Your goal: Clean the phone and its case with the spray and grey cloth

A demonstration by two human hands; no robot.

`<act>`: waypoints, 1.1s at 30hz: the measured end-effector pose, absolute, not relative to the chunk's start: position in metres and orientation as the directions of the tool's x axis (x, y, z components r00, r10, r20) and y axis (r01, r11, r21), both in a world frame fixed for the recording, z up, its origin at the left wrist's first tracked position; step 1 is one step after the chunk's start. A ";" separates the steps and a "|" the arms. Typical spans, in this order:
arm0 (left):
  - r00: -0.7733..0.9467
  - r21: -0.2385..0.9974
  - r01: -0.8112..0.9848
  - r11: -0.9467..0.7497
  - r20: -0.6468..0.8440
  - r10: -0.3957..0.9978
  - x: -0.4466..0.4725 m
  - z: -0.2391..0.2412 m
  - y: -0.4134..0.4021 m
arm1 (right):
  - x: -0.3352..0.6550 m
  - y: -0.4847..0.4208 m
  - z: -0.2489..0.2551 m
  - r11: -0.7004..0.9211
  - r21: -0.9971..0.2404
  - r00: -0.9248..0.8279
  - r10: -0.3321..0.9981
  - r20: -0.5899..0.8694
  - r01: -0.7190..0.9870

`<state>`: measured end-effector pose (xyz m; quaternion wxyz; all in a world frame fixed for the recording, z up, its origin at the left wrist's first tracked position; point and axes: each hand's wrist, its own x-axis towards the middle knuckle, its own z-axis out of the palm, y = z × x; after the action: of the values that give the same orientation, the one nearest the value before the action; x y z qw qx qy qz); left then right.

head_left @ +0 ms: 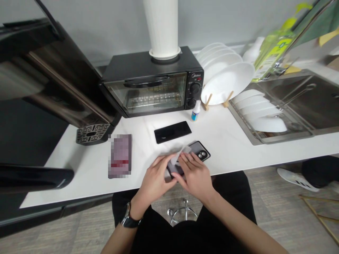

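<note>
White wipe [180, 154] lies against the back of a dark smartphone [201, 155], held over the front of the white counter [79, 176]. Left hand [153, 180] grips the phone's near end; right hand [194, 174] pinches the wipe, fingers flat. Braced hold suits even pressure.
</note>
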<state>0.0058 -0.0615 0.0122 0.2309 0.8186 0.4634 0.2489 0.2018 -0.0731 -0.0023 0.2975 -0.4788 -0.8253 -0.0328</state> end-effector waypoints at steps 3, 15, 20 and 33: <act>0.459 0.633 0.627 -0.454 0.171 0.872 0.004 0.012 -0.063 | 0.187 -0.086 0.007 0.616 -0.295 -0.449 0.759 0.471 0.731; 0.452 0.574 0.666 -0.476 0.196 0.870 0.011 0.016 -0.067 | 0.235 -0.107 0.010 0.597 -0.390 -0.450 0.795 0.408 0.701; 0.454 0.554 0.680 -0.480 0.196 0.869 0.010 0.016 -0.066 | 0.256 -0.105 0.007 0.552 -0.288 -0.392 0.796 0.462 0.782; 0.468 0.576 0.659 -0.483 0.188 0.863 0.008 0.015 -0.062 | 0.269 -0.090 -0.001 0.365 -0.131 -0.272 0.848 0.454 0.922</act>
<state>0.0081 -0.0616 0.0154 0.2177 0.8287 0.4593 0.2342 0.2689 -0.0895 -0.0006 0.2304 -0.5577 -0.7934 -0.0796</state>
